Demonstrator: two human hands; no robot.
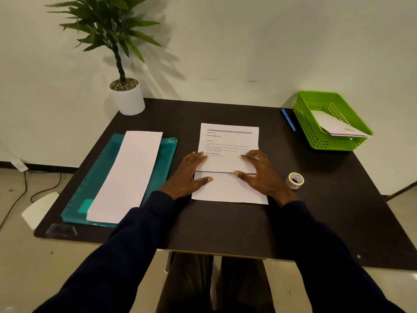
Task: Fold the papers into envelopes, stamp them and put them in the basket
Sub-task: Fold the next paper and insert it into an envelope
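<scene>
A printed sheet of paper [229, 141] lies in the middle of the dark table, its lower part folded up over the text with the fold's edge running across. My left hand [188, 175] presses flat on its left side, fingers spread. My right hand [259, 172] presses on its right side, fingers also spread. A green basket [306, 123] at the back right holds a folded white envelope [338, 126]. A roll of tape [294, 180] lies just right of my right hand.
A teal plastic folder [94, 181] with a long folded white paper [128, 175] on it lies at the left. A blue pen [288, 119] sits beside the basket. A potted plant [128, 96] stands at the back left corner. The table's near edge [203, 251] runs below my forearms.
</scene>
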